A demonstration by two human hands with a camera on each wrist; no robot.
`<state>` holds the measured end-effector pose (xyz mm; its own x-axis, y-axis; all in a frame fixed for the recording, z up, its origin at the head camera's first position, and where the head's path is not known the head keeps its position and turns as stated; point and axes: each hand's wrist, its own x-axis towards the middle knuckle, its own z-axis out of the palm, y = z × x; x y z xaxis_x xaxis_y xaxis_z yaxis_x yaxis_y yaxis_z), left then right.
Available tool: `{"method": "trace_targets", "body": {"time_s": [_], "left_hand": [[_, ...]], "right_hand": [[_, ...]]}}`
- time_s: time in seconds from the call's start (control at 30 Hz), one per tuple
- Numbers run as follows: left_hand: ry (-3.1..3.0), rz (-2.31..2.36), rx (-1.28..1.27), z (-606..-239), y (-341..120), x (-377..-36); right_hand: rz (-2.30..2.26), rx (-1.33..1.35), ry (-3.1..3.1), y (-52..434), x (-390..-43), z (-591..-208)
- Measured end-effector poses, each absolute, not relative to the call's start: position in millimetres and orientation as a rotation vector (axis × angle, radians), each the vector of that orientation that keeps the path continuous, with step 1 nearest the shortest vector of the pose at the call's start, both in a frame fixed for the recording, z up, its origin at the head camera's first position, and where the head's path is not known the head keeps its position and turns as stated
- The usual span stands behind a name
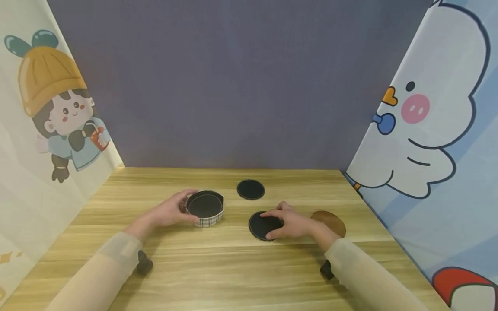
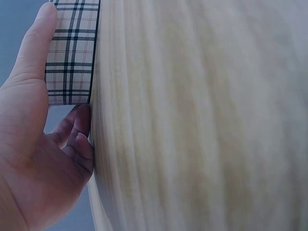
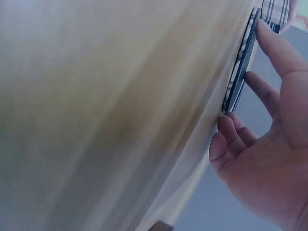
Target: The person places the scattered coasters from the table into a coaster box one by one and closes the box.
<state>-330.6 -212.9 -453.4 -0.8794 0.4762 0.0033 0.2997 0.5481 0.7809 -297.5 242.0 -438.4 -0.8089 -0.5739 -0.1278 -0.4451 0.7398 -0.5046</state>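
Observation:
My left hand (image 1: 175,210) grips the left side of a round coaster holder (image 1: 210,222), thumb along its near side and fingers behind. The holder stands upright on the table, with a black inside and a cream plaid outer wall (image 2: 72,53). Whether the black disc inside is a coaster or the holder's floor, I cannot tell. Right of it, my right hand (image 1: 292,222) holds a round black coaster (image 1: 260,225) at the table, thumb at its near edge and index finger over its top. Another black coaster (image 1: 250,189) lies flat farther back.
A brown round disc (image 1: 330,222) lies at the right, partly behind my right forearm. The wood-grain table (image 1: 218,276) meets a dark grey back panel (image 1: 233,86). Cartoon-printed panels stand on the left and right.

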Motion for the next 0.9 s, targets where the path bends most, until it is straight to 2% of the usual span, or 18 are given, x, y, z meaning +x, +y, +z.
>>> {"method": "trace_targets", "body": {"time_s": [0.47,0.9], "left_hand": [[2.566,1.245,0.664,-455.2,-213.6,-333.3],[2.567,1.246,0.651,-454.3,-212.3,-333.3]], "right_hand": [[-0.61,-0.784,2.686,227.0,-278.9,-434.4],[-0.585,-0.852,2.667,217.2,-287.1,-436.8]]}}
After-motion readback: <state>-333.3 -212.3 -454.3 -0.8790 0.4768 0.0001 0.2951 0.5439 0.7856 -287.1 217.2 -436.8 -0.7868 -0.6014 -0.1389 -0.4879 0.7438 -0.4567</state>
